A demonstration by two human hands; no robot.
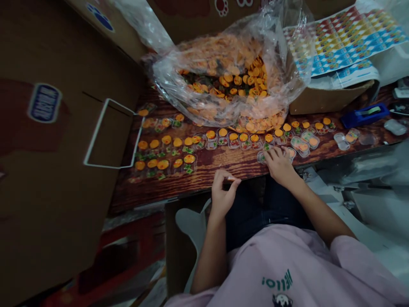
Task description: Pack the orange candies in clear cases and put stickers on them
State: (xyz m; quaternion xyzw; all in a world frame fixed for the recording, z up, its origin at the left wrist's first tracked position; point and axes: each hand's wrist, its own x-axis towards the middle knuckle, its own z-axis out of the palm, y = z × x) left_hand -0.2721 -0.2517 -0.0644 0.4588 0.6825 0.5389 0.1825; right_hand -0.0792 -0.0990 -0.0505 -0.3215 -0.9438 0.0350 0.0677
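Note:
My left hand hovers at the front edge of the dark wooden table, fingers pinched on a small thin clear piece. My right hand rests on the table, its fingertips on a small clear plastic case holding an orange piece. Rows of little clear cases with orange discs lie across the table to the left and along the back. A big clear plastic bag of orange discs sits behind them.
A large brown cardboard box with a white wire handle stands at the left. Printed sticker sheets lie on a carton at the back right. A blue tape dispenser and empty clear cases sit at the right.

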